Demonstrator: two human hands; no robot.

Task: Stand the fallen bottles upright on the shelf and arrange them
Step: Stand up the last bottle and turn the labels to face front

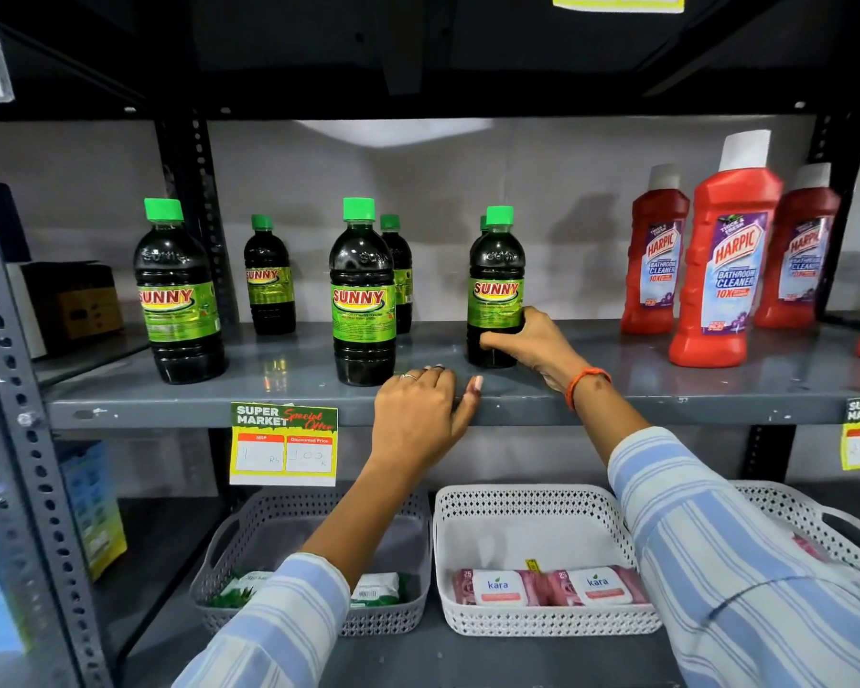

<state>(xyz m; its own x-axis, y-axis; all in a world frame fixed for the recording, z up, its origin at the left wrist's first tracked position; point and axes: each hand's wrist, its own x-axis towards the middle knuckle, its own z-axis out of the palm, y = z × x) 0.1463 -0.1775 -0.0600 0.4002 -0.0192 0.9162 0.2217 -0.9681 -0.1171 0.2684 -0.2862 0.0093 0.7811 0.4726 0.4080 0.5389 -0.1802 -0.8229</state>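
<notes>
Several dark Sunny bottles with green caps stand upright on the grey shelf (279, 374). My right hand (532, 342) grips the lower part of the right Sunny bottle (496, 270), which stands upright with another bottle partly hidden behind it. My left hand (418, 414) rests on the shelf's front edge, fingers apart, holding nothing, just right of the middle Sunny bottle (362, 295). Another front bottle (177, 295) stands at the left. Smaller-looking bottles stand further back (268, 278). No bottle lies on its side in view.
Red Harpic cleaner bottles (728, 255) stand at the shelf's right. A price tag (283, 444) hangs from the shelf edge. Below, a grey basket (393, 623) and a white basket (532, 499) hold packets. A perforated metal upright (16, 389) rises at the left.
</notes>
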